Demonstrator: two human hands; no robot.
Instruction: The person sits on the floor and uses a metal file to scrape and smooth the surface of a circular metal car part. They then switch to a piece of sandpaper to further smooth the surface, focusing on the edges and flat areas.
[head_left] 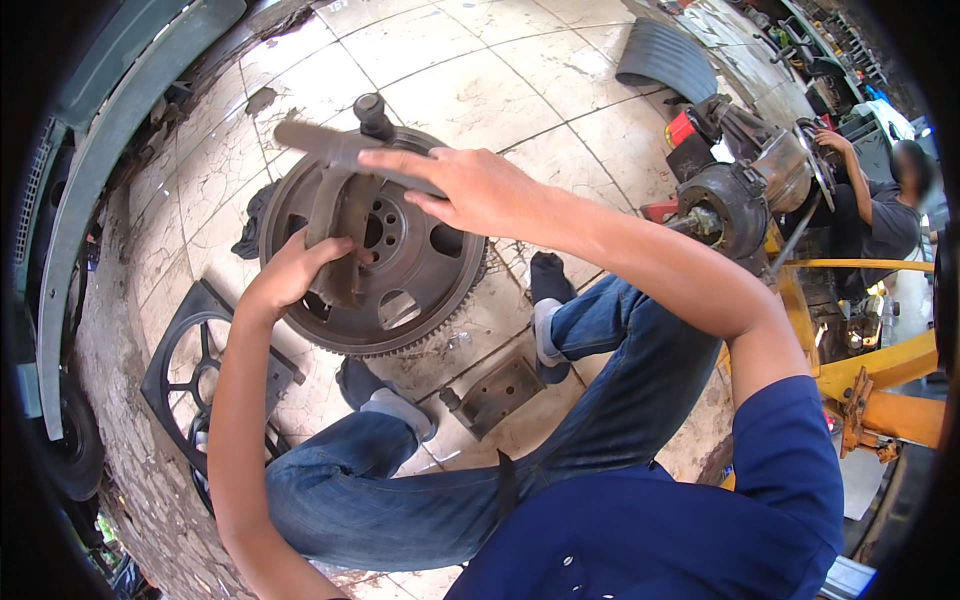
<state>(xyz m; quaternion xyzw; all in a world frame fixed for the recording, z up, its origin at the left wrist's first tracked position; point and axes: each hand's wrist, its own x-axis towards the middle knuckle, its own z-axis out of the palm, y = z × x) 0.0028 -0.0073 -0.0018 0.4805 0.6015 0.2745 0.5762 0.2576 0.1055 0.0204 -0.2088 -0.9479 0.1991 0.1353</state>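
My left hand grips a curved metal brake shoe, thumb on its inner side, and holds it up on edge over a large toothed flywheel. The flywheel lies flat on the tiles, with round holes and wider openings around its centre. In my right hand is a flat file, its long blade smeared by motion. My index finger stretches along the file, which crosses the top end of the brake shoe. Whether the two touch I cannot tell. A dark round-headed metal part stands at the flywheel's far edge.
A black plastic frame lies left of the flywheel. Between my feet is a rectangular metal block. At right stand a greasy hub assembly and yellow metal framework, with another person beyond. A ribbed dark sheet lies far off.
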